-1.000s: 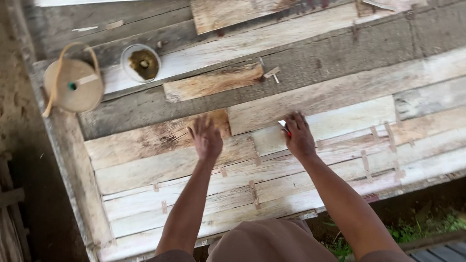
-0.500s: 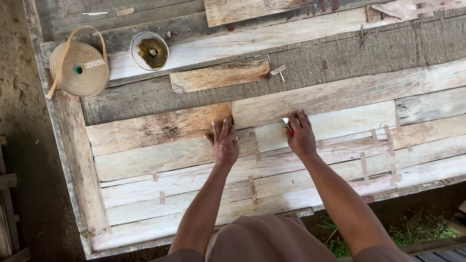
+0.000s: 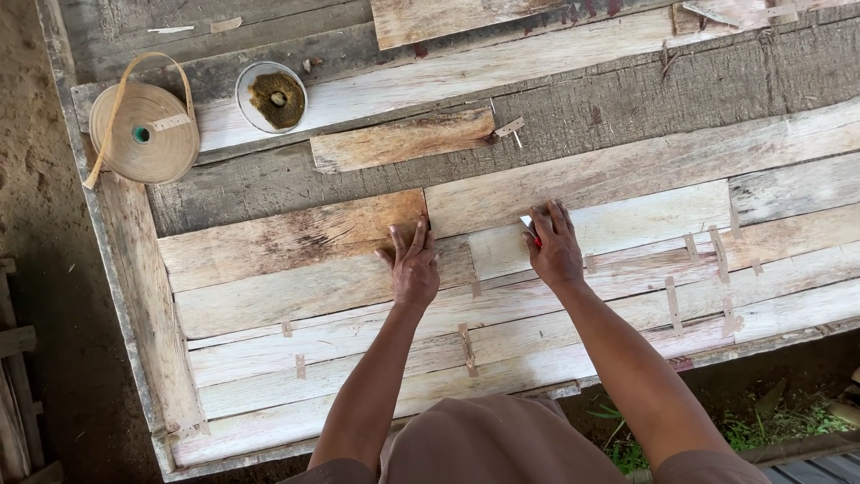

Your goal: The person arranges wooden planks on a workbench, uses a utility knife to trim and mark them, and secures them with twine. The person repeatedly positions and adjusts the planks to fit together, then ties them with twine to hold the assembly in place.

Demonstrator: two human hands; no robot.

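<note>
while both hands (image 3: 414,269) (image 3: 555,246) press veneer strips (image 3: 358,296), tape roll (image 3: 143,133) sits apart.

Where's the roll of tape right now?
In the head view, the roll of tape lies at the far left of the bench, just left of the small round bowl, well away from both hands.

Single head view, looking steeply down, close over wooden workbench (image 3: 269,367)
</note>
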